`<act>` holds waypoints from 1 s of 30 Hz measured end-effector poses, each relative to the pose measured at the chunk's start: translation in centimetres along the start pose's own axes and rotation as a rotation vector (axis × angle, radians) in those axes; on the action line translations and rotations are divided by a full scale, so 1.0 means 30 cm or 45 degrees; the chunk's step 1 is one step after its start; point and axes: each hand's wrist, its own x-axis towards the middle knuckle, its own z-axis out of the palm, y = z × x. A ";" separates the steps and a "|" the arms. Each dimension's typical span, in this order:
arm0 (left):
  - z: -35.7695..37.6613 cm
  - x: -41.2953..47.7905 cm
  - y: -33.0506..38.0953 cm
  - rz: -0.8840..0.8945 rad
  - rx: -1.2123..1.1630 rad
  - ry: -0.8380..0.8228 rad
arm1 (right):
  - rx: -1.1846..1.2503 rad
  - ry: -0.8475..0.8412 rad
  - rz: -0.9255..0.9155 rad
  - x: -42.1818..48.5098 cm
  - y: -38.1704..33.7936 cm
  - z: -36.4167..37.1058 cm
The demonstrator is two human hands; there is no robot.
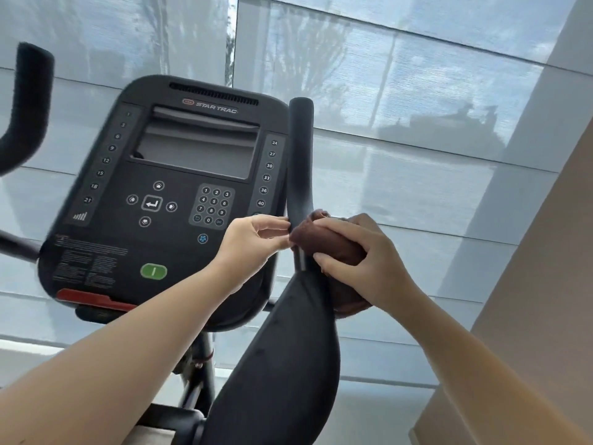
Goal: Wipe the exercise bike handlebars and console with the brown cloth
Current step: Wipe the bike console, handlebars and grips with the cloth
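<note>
The console [167,187] of the exercise bike sits at about 10 o'clock from frame centre, tilted, its face toward the camera. It carries a grey display window [199,149], a numeric keypad [213,205], arrow keys around an enter key, a green button [154,271] near its lower edge and a red strip [93,298] below that. No container is in view.

The right handlebar [301,162] rises upright just beside the console's right edge, at about 1 o'clock from centre. Its lower part widens into a broad black pad [282,364] running toward 6 o'clock. The left handlebar [27,101] curves at 9 o'clock, well apart from both hands.

The brown cloth [324,242] is bunched around the right handlebar where the upright grip meets the pad, near frame centre. More of it hangs below the right palm at the pad's right side.

The right hand [359,252] is clenched over the cloth, fingers [333,263] wrapped around it and pressing it to the bar. The left hand [250,239] is at the cloth's 9 o'clock side, fingers pinched together at the cloth's edge against the bar; whether they grip cloth or only touch it cannot be told.

A translucent window blind [417,107] fills the background.
</note>
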 end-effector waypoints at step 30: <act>0.144 0.020 0.164 -0.361 0.525 0.333 | 1.127 0.192 -0.148 0.173 0.316 0.169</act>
